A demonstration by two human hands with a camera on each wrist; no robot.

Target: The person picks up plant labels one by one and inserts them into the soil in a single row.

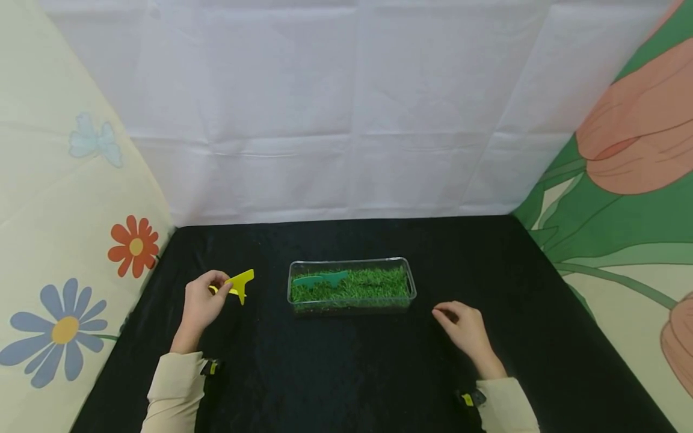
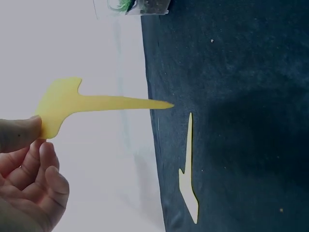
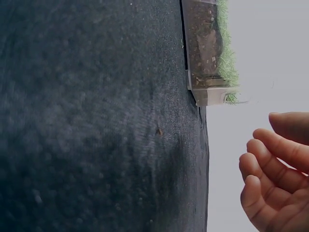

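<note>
My left hand [image 1: 201,305] pinches a yellow T-shaped plant label [image 2: 63,102] by its broad head, between thumb and fingers. The label's pointed stem stretches away from the hand, above the black cloth. A second yellow plant label [image 2: 189,180] lies on the cloth beneath it; in the head view it is mostly hidden by the hand and the held label. My right hand [image 1: 467,329] hovers right of the clear tray, its fingers [image 3: 251,166] loosely curled with nothing in them. A green plant label [image 1: 320,279] rests on or in the grass at the tray's left half.
The clear plastic tray [image 1: 414,293], filled with soil and short green grass [image 1: 373,287], stands mid-table on a black cloth [image 1: 325,373]. Behind the table hangs a white sheet [image 1: 346,120]. Flower-printed panels [image 1: 49,198] flank both sides.
</note>
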